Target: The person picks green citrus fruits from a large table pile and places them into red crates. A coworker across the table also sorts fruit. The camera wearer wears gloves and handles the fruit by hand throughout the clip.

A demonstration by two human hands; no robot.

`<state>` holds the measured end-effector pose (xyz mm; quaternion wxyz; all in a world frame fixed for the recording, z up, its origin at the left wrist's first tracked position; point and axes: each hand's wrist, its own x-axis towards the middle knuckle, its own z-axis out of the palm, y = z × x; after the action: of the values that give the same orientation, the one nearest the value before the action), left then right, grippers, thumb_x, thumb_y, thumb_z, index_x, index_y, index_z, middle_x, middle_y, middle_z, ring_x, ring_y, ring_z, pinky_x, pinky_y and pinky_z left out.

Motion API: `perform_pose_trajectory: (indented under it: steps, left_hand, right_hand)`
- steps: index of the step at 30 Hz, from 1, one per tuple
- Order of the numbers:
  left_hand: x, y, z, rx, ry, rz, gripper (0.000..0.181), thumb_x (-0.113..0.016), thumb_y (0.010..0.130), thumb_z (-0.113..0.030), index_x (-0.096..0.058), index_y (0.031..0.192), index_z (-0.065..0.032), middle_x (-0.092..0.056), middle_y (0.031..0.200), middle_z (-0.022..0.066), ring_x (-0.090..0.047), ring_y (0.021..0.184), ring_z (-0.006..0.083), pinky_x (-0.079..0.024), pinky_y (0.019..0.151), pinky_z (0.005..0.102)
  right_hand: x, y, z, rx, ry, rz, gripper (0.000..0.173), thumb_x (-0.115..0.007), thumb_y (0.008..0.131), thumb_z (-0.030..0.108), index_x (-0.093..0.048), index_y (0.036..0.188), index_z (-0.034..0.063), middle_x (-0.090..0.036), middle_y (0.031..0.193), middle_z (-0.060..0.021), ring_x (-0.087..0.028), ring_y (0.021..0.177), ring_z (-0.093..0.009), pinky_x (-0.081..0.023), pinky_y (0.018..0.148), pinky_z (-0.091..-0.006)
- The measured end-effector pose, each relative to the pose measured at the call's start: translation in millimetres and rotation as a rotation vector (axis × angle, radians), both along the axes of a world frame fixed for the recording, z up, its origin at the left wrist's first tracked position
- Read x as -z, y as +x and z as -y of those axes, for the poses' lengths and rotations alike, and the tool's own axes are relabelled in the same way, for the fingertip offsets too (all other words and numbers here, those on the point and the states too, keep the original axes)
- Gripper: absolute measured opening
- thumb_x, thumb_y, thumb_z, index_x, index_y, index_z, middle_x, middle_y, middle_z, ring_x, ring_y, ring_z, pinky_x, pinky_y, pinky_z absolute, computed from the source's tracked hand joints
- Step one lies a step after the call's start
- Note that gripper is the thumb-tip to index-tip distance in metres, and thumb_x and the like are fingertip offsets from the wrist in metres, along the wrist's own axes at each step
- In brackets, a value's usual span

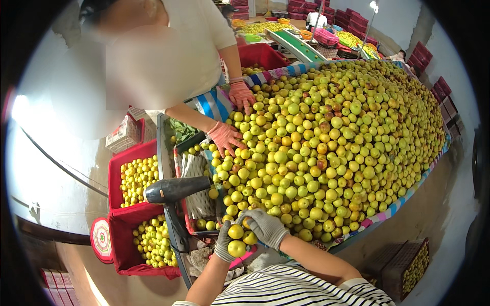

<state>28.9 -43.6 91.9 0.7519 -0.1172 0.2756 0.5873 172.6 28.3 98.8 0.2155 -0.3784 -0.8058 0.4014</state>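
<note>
My left hand [223,244], in a grey ribbed glove, is cupped around several round yellow-green fruits [237,248] at the near edge of a sorting table. Just to the right, my right hand [266,229] wears a matching glove. Its fingers curl over a yellowish fruit [248,222] beside those in my left palm. Beyond both hands spreads a large heap of fruits [306,153], mostly yellow-green, some with brown-red patches. The palm sides of my gloves are largely hidden.
A black hair dryer [176,189] sits at the table's left edge. Red-lined crates [115,229] of fruit stand below it. Opposite, a person's pink-gloved hands [226,138] rest on the heap. A green conveyor [300,46] lies behind. Crates of fruit [413,267] stand at lower right.
</note>
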Motion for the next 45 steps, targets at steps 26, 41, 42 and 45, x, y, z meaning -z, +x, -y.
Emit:
perform_pose_trajectory:
  steps: [26, 41, 42, 45]
  left_hand:
    - [172, -262, 195, -1.080, -0.253, -0.258, 0.065, -0.045, 0.088, -0.055, -0.045, 0.139, -0.0141, -0.046, 0.141, 0.0099, -0.044, 0.129, 0.0332, -0.041, 0.104, 0.0485]
    - [0, -10, -17, 0.384, 0.798, -1.687, 0.027, -0.068, 0.076, -0.005, -0.066, 0.103, -0.0045, -0.064, 0.110, 0.0146, -0.061, 0.102, 0.0315, -0.048, 0.090, 0.0384]
    - [10, 1, -28, 0.416, 0.892, -1.780, 0.031, -0.068, 0.075, -0.006, -0.066, 0.106, -0.0058, -0.062, 0.114, 0.0143, -0.058, 0.106, 0.0328, -0.046, 0.093, 0.0405]
    - [27, 21, -57, 0.498, 0.965, -2.004, 0.042, -0.065, 0.069, -0.005, -0.065, 0.110, -0.0087, -0.057, 0.123, 0.0155, -0.052, 0.115, 0.0389, -0.042, 0.099, 0.0446]
  right_hand:
    - [32, 59, 12, -0.128, 0.456, 0.398, 0.040, -0.063, 0.079, 0.021, -0.062, 0.118, 0.0139, -0.058, 0.122, -0.0038, -0.051, 0.117, -0.022, -0.037, 0.102, -0.0389]
    - [-6, 11, -87, 0.042, 0.459, 0.258, 0.033, -0.054, 0.084, 0.009, -0.057, 0.117, 0.0108, -0.058, 0.119, -0.0092, -0.054, 0.112, -0.029, -0.044, 0.096, -0.0408]
    - [-6, 3, -105, 0.064, 0.519, 0.365, 0.033, -0.054, 0.084, 0.009, -0.057, 0.117, 0.0118, -0.058, 0.118, -0.0092, -0.054, 0.112, -0.028, -0.043, 0.096, -0.0406]
    - [11, -8, -151, -0.092, 0.624, 0.872, 0.033, -0.052, 0.087, 0.013, -0.057, 0.119, 0.0108, -0.057, 0.114, -0.0061, -0.053, 0.111, -0.022, -0.041, 0.092, -0.0363]
